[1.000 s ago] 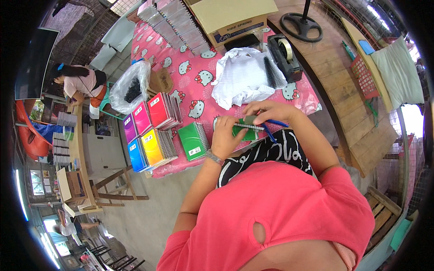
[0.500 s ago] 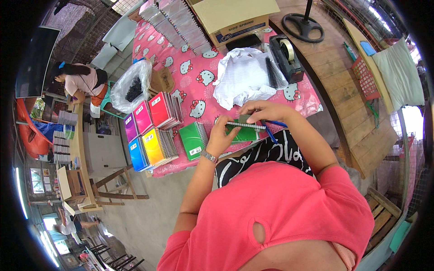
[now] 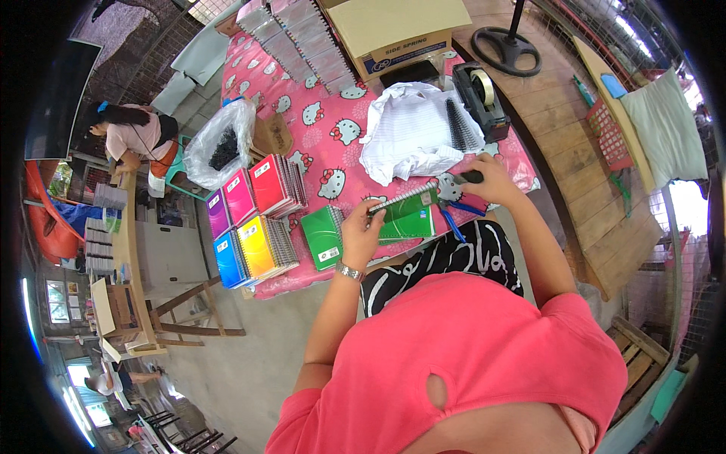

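My left hand (image 3: pixel 361 231) grips the left end of a green spiral notebook (image 3: pixel 408 204), tilted with its bound edge upward. Beneath it shows another green notebook (image 3: pixel 412 228) near the table edge. To the right, my right hand (image 3: pixel 490 183) is closed on a small dark block (image 3: pixel 472 176), apart from the notebook. Blue-handled pliers (image 3: pixel 454 225) rest beside the notebook, below my right hand. Left of my left hand lies a green notebook stack (image 3: pixel 323 240). White crumpled paper (image 3: pixel 412 129) with black binding coils (image 3: pixel 460 129) spreads beyond my hands.
Yellow (image 3: pixel 261 246), blue (image 3: pixel 229 261), red (image 3: pixel 272 185), pink and purple notebook stacks stand at left. Behind them sits a plastic bag (image 3: pixel 223 144) with black pieces. A tape dispenser (image 3: pixel 484 102), a cardboard box (image 3: pixel 401 49) and more notebook stacks (image 3: pixel 302 41) are farther back. A person (image 3: pixel 136 136) sits left.
My right hand has drawn away from the notebook's bound edge to the right, taking the dark block along. The notebook has tilted so its green cover shows more.
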`<state>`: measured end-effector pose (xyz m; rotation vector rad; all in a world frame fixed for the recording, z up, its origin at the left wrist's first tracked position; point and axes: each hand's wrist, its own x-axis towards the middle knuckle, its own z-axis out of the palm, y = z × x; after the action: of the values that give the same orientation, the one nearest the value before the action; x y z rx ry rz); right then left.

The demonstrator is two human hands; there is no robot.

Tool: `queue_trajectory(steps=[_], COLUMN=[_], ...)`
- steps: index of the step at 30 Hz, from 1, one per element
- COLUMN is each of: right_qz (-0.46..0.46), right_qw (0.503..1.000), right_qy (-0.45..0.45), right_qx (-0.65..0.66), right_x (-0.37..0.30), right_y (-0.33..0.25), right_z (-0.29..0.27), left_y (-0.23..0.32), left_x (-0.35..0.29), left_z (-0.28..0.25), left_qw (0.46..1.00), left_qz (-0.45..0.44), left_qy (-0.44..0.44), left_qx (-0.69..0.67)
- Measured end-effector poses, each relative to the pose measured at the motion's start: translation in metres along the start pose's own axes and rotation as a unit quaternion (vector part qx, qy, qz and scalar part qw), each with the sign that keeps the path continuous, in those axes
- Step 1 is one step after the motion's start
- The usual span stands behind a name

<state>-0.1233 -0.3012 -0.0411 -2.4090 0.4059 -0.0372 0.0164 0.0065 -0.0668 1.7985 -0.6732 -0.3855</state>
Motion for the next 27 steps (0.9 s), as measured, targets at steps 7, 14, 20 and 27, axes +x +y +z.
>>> queue_trajectory(steps=[7,14,20,27], right_qz=[-0.036,-0.074,-0.080,-0.255], right_qw=[0.960,0.983,0.967,0.956], right_qy=[0.185,0.084,0.229,0.122], right_qx=[-0.205,-0.146,0.085,0.076], right_x=[-0.049,-0.064,-0.058,-0.055], right_y=[-0.008,-0.022,-0.040,-0.102], right_z=[0.047,0.081,0.059,0.054], left_y=[0.006,0.015,0.005,0.016], left_x=[-0.014,-0.013,-0.019,-0.016], left_z=[0.004,0.012,0.007,0.017], left_qw=[0.996,0.996,0.995,0.994], left_qz=[-0.026,0.033,-0.005,0.018], left_qy=[0.083,0.086,0.092,0.104], left_qx=[-0.037,0.023,0.037,0.000])
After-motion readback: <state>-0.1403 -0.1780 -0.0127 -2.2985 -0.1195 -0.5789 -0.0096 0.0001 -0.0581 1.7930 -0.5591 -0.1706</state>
